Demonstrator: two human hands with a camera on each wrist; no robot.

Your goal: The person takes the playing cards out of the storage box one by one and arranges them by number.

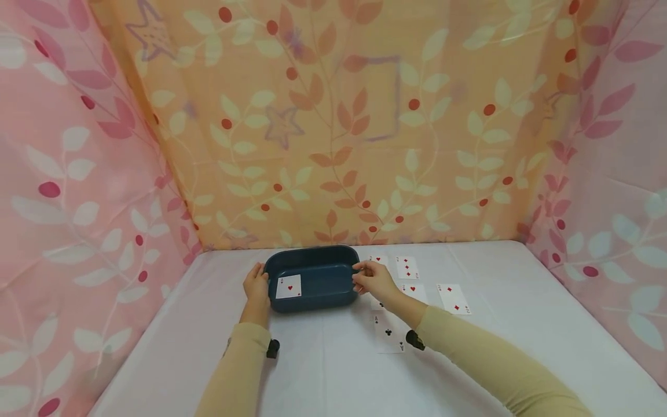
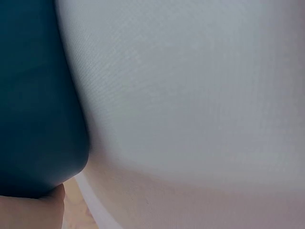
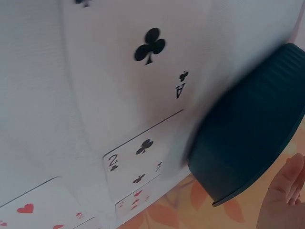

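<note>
Between my two hands is a dark blue rectangular dish (image 1: 328,279). An ace of hearts (image 1: 283,288) lies face up inside it, toward the left end. My left hand (image 1: 256,286) grips the dish's left end; the left wrist view shows only a bit of a finger (image 2: 31,212) against the dish's blue wall (image 2: 38,105). At the opposite end, my right hand (image 1: 376,280) holds the rim with bent fingers. The right wrist view has that hand (image 3: 286,193) beside the dish (image 3: 248,124), its grip mostly out of frame.
Several face-up playing cards lie right of the dish on the white cloth (image 1: 323,365): an ace of clubs (image 1: 388,332), a two of clubs (image 3: 138,160), a two of diamonds (image 1: 453,299), a three of diamonds (image 1: 407,267) and hearts cards (image 1: 415,291). Patterned cloth walls (image 1: 333,191) enclose the table.
</note>
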